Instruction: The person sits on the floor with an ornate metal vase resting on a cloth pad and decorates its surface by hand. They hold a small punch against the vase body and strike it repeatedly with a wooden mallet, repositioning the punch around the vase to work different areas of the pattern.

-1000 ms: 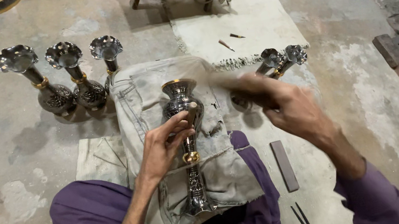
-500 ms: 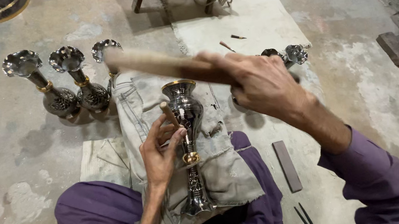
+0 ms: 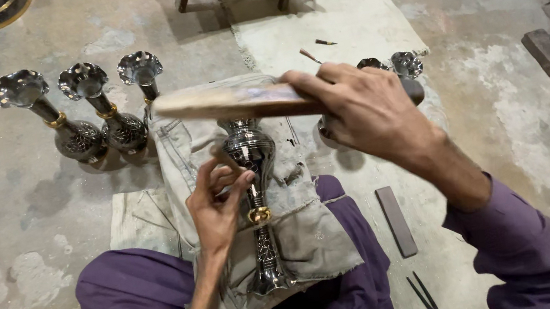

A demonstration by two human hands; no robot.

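An engraved metal vase (image 3: 256,201) lies on a grey cloth pad (image 3: 300,223) across the person's lap, long axis running away from them, mouth pointing far. The left hand (image 3: 217,207) pinches a small chisel (image 3: 225,158) against its neck. The right hand (image 3: 367,115) grips a wooden mallet (image 3: 231,103) above. Beyond, three matching vases (image 3: 87,110) stand upright on concrete.

Dark engraved metal vase (image 3: 257,201) with gold collar, flat on lap cloth; wooden mallet (image 3: 238,102) level above.
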